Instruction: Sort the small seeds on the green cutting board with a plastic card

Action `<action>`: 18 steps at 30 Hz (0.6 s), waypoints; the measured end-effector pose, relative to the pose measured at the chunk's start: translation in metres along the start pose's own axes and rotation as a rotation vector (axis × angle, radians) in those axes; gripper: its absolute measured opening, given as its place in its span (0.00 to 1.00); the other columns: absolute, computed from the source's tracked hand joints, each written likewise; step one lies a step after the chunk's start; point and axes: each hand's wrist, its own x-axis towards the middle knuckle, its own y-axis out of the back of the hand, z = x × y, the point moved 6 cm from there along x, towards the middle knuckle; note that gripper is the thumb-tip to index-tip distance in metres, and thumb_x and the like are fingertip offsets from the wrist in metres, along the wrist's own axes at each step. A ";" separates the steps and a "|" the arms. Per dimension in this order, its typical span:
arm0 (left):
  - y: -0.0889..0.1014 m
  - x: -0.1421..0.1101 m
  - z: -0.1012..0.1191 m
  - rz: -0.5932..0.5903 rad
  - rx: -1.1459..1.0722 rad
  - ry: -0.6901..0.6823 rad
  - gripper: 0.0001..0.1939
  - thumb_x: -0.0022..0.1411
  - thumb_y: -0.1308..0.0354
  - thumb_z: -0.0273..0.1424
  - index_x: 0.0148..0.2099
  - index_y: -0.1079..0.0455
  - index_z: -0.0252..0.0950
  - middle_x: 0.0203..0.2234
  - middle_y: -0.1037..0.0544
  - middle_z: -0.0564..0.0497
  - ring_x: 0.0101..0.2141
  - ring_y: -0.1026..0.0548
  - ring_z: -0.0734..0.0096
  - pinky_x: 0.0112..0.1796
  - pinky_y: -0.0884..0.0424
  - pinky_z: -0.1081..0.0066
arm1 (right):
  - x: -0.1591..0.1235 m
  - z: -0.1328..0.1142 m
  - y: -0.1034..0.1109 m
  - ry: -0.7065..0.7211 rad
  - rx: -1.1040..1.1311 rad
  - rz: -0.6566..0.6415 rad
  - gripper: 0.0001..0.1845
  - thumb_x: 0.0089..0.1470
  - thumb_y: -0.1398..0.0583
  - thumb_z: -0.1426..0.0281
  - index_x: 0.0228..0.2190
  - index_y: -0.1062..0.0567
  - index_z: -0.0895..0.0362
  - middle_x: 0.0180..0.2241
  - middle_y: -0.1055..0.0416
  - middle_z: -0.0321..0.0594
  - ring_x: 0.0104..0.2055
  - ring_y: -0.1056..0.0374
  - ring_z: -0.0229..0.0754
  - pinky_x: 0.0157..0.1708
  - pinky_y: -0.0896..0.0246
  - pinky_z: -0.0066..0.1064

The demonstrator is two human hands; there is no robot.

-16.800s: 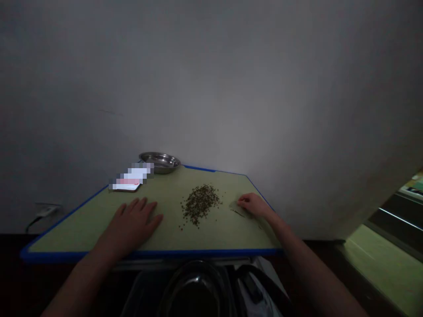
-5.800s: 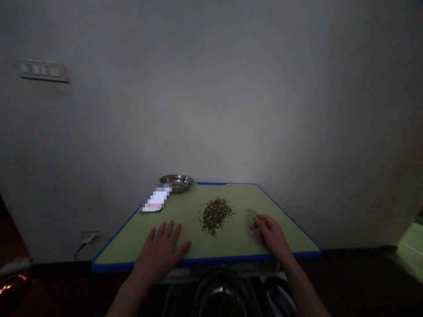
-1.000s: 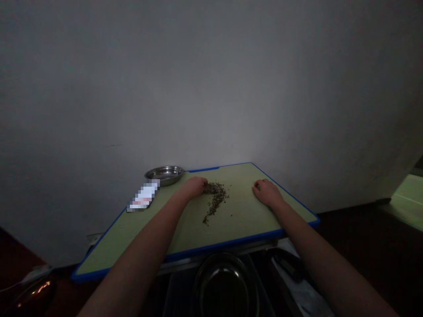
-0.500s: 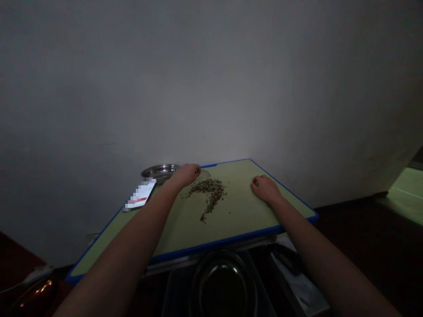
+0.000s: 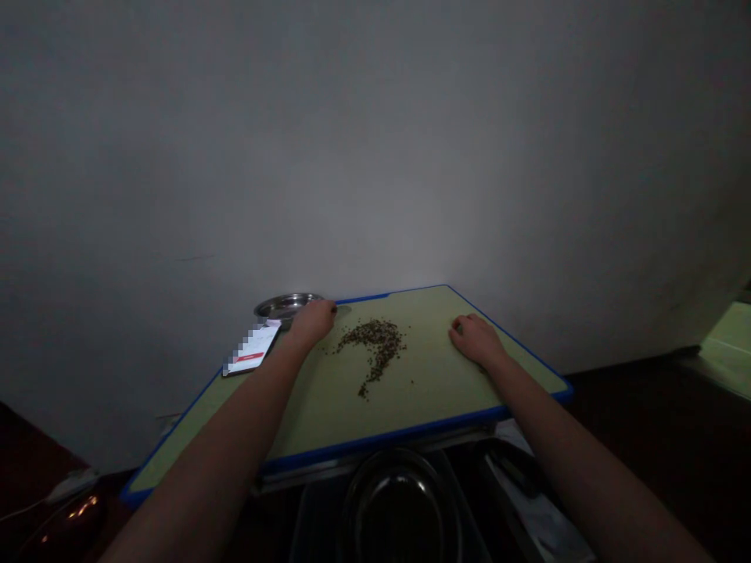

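a plain grey wall [image 5: 375, 156] fills most of the view, and against it stands a pale yellow-green table [image 5: 334, 414] with a blue edge. below the table's near edge is a round, dark, shiny dish [image 5: 399, 512], and at the lower left is a glossy reddish object [image 5: 73, 522], too dim to name. on the far left part of the table sits a shallow metal bowl [image 5: 271, 303], its near side partly hidden by the left hand. the pile [image 5: 381, 336] of small brown grains lies around the middle of the tabletop, between the two hands, spread in a bent band with a thin tail trailing toward the near edge. a phone [image 5: 253, 350] lies face up by the left edge, just in front of the bowl, its lit screen partly pixelated. the left hand [image 5: 315, 319] is closed, its fingers pinching a thin clear piece [image 5: 344, 311] that reaches out beyond them, beyond the pile's left end; the outline of the piece is faint. the right hand [image 5: 474, 338] rests on the right side of the table, well apart from the grains, fingers loosely curled; whether anything is inside them i cannot tell. one loose grain [image 5: 411, 381] lies on its own, nearer the front edge.
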 end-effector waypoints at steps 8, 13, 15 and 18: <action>-0.004 -0.013 -0.035 -0.030 0.031 0.062 0.15 0.61 0.53 0.28 0.44 0.26 0.35 0.42 0.21 0.41 0.42 0.24 0.61 0.41 0.31 0.68 | 0.000 -0.001 0.000 0.001 -0.009 -0.007 0.15 0.57 0.47 0.65 0.40 0.25 0.59 0.42 0.29 0.50 0.45 0.32 0.48 0.41 0.43 0.33; -0.003 -0.007 -0.022 -0.006 0.018 0.026 0.14 0.61 0.54 0.28 0.45 0.29 0.35 0.42 0.22 0.41 0.42 0.25 0.61 0.41 0.31 0.69 | -0.002 -0.003 0.001 0.010 -0.023 -0.009 0.15 0.58 0.47 0.66 0.41 0.25 0.59 0.43 0.29 0.51 0.45 0.32 0.48 0.41 0.43 0.33; -0.003 -0.001 -0.012 0.011 0.017 0.010 0.15 0.62 0.55 0.27 0.47 0.30 0.35 0.42 0.22 0.40 0.42 0.25 0.60 0.40 0.32 0.68 | -0.002 -0.003 0.001 0.012 -0.029 -0.009 0.15 0.58 0.48 0.66 0.41 0.26 0.59 0.43 0.29 0.51 0.45 0.32 0.48 0.41 0.43 0.33; -0.006 0.009 0.006 0.017 0.019 -0.025 0.18 0.63 0.57 0.25 0.52 0.33 0.34 0.42 0.23 0.38 0.43 0.25 0.60 0.41 0.32 0.67 | -0.002 -0.004 0.000 0.020 -0.036 -0.009 0.15 0.58 0.48 0.67 0.41 0.26 0.59 0.43 0.29 0.51 0.45 0.33 0.48 0.41 0.43 0.33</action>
